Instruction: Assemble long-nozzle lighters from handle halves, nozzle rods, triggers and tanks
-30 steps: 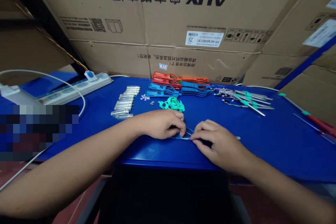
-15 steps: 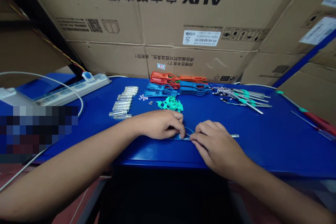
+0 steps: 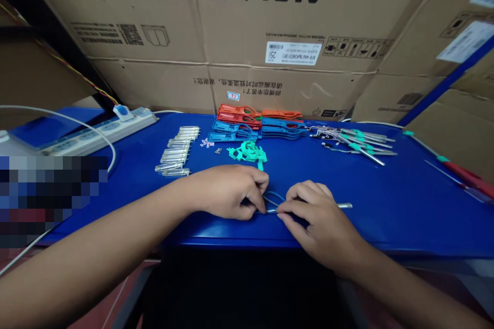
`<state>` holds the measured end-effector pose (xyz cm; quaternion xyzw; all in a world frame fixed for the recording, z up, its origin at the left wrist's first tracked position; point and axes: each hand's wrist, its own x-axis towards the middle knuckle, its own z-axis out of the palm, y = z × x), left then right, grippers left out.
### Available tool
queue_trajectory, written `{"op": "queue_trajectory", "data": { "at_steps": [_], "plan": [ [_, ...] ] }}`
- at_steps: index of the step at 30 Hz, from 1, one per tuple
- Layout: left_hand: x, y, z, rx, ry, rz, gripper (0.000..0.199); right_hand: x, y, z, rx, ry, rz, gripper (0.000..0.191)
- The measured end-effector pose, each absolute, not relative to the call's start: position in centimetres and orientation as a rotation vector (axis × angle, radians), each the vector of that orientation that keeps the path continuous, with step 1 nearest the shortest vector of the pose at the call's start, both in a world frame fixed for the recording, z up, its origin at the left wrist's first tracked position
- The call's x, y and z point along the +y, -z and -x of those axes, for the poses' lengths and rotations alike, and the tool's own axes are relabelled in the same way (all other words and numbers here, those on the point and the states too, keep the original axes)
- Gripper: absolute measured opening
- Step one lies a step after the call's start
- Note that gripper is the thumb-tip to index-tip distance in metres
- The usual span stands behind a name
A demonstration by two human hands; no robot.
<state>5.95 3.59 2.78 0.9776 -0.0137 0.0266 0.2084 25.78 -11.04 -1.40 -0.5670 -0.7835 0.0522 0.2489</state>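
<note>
Between my hands lies a blue plastic piece with an open loop (image 3: 276, 195), flat on the table and mostly hidden by my fingers. My left hand (image 3: 235, 193) is closed, its fingertips pressed down on the left part of this piece. With thumb and forefinger together, my right hand (image 3: 314, 213) pinches a thin white wire (image 3: 271, 211) at the piece's near side. A slim metal tube (image 3: 345, 205) sticks out to the right from behind my right hand; its other end is hidden.
Beyond my hands are green plastic bits (image 3: 247, 152), stacked blue shells (image 3: 235, 131) and orange-red shells (image 3: 239, 111). Clear tubes (image 3: 179, 146) lie at left, wired metal rods (image 3: 366, 146) at right. A power strip (image 3: 104, 132) and a large carton (image 3: 231, 25) stand behind.
My left hand has shifted slightly toward me and left, its fingertips lower on the blue piece. My right hand stays nearly in place. The whole view has moved a little.
</note>
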Motion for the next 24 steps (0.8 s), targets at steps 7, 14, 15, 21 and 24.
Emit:
{"op": "queue_trajectory", "data": {
  "at_steps": [7,14,15,21,24],
  "plan": [
    [3.8,-2.6,-6.3,-0.074,-0.049,-2.721,0.025,-11.2,1.0,-25.1,-2.253,0.025,1.590,0.015],
    [3.8,-2.1,-6.3,-0.101,-0.061,-2.767,0.029,-11.4,1.2,-24.2,-2.290,0.176,1.626,0.019],
    [3.9,-2.0,-6.3,-0.104,-0.066,-2.753,0.030,-11.4,1.1,-24.4,-2.283,0.146,1.625,0.019],
    [4.0,-2.0,-6.3,-0.066,-0.086,-2.667,0.031,-11.3,-0.4,-28.7,-2.094,-0.053,1.538,0.013],
    [4.1,-2.0,-6.4,-0.046,-0.070,-2.649,0.032,-11.5,-0.9,-30.8,-2.086,-0.111,1.503,0.018]
  ]
}}
